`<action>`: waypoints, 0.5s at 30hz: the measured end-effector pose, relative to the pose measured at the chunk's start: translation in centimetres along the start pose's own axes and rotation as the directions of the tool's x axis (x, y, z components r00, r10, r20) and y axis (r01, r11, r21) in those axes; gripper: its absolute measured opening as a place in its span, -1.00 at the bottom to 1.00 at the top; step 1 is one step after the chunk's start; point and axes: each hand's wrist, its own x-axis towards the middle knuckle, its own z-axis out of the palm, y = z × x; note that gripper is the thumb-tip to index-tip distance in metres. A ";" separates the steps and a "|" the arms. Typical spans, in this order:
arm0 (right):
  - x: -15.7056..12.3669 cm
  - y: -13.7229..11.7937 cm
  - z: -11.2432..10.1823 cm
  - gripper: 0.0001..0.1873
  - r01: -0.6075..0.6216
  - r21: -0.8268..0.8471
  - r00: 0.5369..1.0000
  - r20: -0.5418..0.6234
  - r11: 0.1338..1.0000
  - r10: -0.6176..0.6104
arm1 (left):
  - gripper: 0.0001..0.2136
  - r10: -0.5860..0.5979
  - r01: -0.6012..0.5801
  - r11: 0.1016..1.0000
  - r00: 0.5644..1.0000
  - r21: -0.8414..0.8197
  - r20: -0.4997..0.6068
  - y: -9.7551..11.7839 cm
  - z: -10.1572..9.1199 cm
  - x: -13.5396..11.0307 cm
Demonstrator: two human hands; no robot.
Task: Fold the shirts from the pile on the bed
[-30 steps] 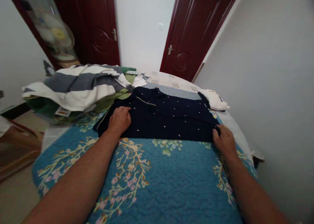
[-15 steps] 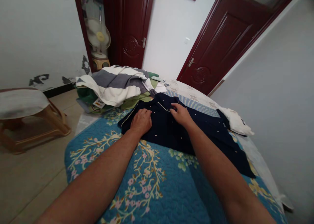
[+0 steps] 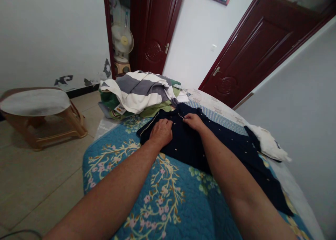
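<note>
A dark navy garment (image 3: 225, 147) with small pale dots and thin white piping lies spread on a bed with a blue floral quilt (image 3: 162, 194). My left hand (image 3: 160, 132) rests on its left part, fingers curled down onto the cloth. Just to the right, my right hand (image 3: 192, 121) pinches the piped edge near the collar, fingers closed on the fabric. Both forearms reach in from the bottom of the view.
A heap of clothes (image 3: 139, 94), striped grey and white over green, sits at the bed's far left corner. White cloth (image 3: 267, 145) lies by the right wall. A low wooden stool (image 3: 39, 110) stands on the tiled floor at left. Two dark red doors and a fan (image 3: 123, 43) are beyond.
My right hand left the garment's right end and came across to the collar beside my left hand. The left hand stayed on the cloth. The view swung left, showing the stool and floor.
</note>
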 end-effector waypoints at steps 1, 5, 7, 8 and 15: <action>-0.4 0.0 -0.2 -0.85 0.022 0.016 1.000 -0.018 1.000 -0.022 | -0.69 -0.003 0.003 1.000 1.000 0.000 0.002 0.0 0.0 0.0; -3.3 -0.3 -1.3 -0.80 0.211 0.058 0.958 -0.211 0.976 -0.194 | -0.52 -0.041 0.040 0.999 0.999 -0.026 -0.014 0.2 0.0 0.0; -5.5 -0.5 -2.0 -0.77 0.283 0.045 0.922 -0.290 0.958 -0.258 | -0.43 -0.068 0.066 0.996 0.997 -0.056 -0.035 0.2 -0.1 0.1; -6.8 -0.5 -2.4 -0.76 0.308 0.035 0.907 -0.314 0.951 -0.282 | -0.41 -0.078 0.074 0.994 0.996 -0.077 -0.047 0.1 -0.1 0.2; -16.3 1.3 -1.0 -0.84 0.485 -0.112 0.827 -0.264 0.867 -0.497 | -0.53 -0.154 0.095 0.934 0.977 -0.345 -0.147 -0.8 -0.1 1.0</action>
